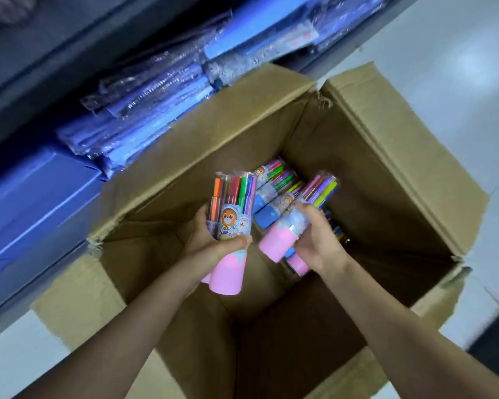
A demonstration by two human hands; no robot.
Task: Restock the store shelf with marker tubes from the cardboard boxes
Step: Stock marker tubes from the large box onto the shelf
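Hands lift marker tubes out of the box

Both hands are down inside the open cardboard box (pixel 357 156), each taking a load. The left hand (pixel 211 240) has its fingers and thumb curled round a tube (pixel 232 226) with a pink base and a clear top showing the markers. A second pink base peeks out behind it, so it probably carries two at once. The tubes are gripped near the middle, cap end away from the person, likely so they stay balanced on the way out.

The right hand (pixel 314 240) closes over another pink-based tube (pixel 297 223) near the box's far wall. More pink shows under its palm, though how many it grips I cannot tell. Loose tubes (pixel 274 194) lie on their sides in the far part of the box, between the two hands; the near part of the floor is bare cardboard, so the stock seems well run down.

The box sits on the floor, just beside a low shelf (pixel 26 82) that holds blue plastic-wrapped packs (pixel 144 116). Its flaps are folded out, which keeps the opening free for both arms. Where the tubes belong on the shelf is not in view.
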